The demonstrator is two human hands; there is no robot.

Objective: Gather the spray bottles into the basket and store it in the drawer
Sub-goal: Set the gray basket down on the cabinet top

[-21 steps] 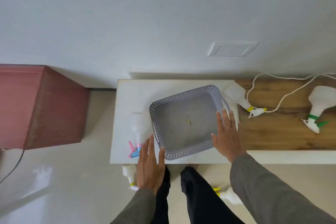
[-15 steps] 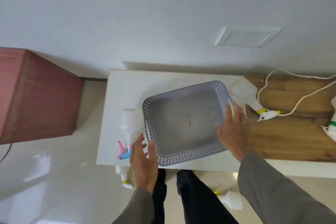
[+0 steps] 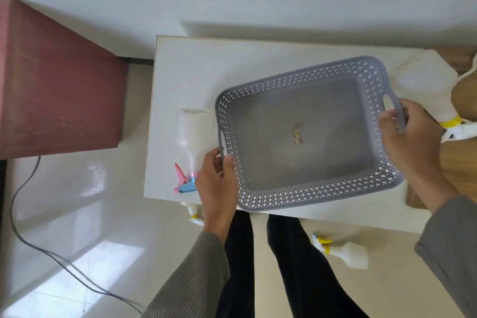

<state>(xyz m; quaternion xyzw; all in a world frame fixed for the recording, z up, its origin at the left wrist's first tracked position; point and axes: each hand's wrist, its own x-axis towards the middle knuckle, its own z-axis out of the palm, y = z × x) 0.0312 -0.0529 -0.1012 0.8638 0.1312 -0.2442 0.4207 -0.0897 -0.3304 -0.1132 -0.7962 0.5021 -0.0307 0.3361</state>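
A grey perforated basket (image 3: 260, 90) sits on the white cabinet top (image 3: 185, 72), holding only a small scrap in its middle. My left hand (image 3: 218, 183) grips its left handle and my right hand (image 3: 410, 137) grips its right handle. A clear spray bottle with a pink and blue trigger (image 3: 192, 137) lies just left of the basket. A white bottle with a yellow collar (image 3: 428, 90) lies to the basket's right, partly behind my right hand. On the floor lie another yellow-trigger bottle (image 3: 346, 254) and one (image 3: 192, 212) half hidden under the cabinet edge.
A dark red box (image 3: 56, 80) stands on the left against the wall. A black cable (image 3: 38, 245) runs over the glossy white floor. A wooden surface (image 3: 459, 162) adjoins the cabinet top on the right. My legs stand directly below the cabinet's front edge.
Both hands went from flat and open beside the basket to gripping its two handles. The view has moved closer, and the green-trigger bottle on the right is out of frame.
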